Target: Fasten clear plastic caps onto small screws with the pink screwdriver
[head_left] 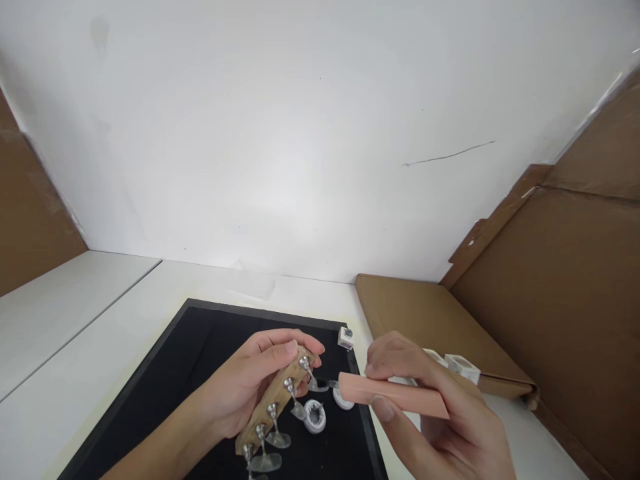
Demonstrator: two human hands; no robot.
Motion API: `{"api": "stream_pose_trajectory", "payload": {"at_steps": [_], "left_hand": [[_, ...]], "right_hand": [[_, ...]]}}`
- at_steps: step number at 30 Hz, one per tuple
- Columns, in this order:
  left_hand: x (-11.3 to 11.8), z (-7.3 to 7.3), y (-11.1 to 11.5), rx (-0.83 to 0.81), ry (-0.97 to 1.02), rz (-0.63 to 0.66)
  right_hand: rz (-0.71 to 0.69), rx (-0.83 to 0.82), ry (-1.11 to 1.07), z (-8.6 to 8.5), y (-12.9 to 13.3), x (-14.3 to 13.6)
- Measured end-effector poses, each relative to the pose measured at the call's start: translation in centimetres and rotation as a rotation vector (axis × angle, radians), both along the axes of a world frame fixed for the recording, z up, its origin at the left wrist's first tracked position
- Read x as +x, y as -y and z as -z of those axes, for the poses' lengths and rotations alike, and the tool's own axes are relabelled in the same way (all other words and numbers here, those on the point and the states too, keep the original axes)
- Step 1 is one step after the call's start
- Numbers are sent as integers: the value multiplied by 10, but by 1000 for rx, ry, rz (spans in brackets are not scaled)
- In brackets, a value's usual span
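Note:
My left hand (pixel 270 363) is closed around a wooden strip (pixel 275 407) that slants across the lower middle of the view. A row of metal stems stands out from the strip, each bearing a clear false nail tip (pixel 279 439). In my right hand (pixel 425 400), thumb and fingers pinch a flat, pale pink handle (pixel 390 395) of a slim tool. Its thin end points left and meets, or nearly meets, the uppermost nail tip (pixel 319 385), which looks dark. Whether they touch is unclear. Just below, an open round white pot (pixel 315 417) holds something dark.
A black mat (pixel 215 333) lies on the white table (pixel 125 320). On its far right corner sits a small white cube-shaped jar (pixel 345 337). A white lid or pot (pixel 343 399) is partly hidden. Right, white boxes (pixel 463 367) stand by a flat cardboard box (pixel 415 307).

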State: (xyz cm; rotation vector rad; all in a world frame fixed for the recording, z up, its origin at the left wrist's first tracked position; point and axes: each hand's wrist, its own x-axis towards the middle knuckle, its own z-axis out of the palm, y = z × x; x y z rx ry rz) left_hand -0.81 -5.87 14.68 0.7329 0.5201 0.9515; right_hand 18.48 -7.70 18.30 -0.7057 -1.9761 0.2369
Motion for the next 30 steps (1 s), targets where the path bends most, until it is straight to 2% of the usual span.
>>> {"api": "stream_pose_trajectory", "payload": {"at_steps": [8,14,18,22,30], "left_hand": [[-2,8,-2,24,41,19],[-3,11,-3,-31,28,-8],[0,8,-2,-80,55,-23],[4,7,-2,-138,74,-25],[3,10,-3,-168,82,-32]], "right_hand": [[13,16,12,-3,0,-2],[29,22,-6,-2,3,2],[18,108,-55,1,4,0],[-27,177,5,2,2,-9],[104,278,173,4,3,-13]]}}
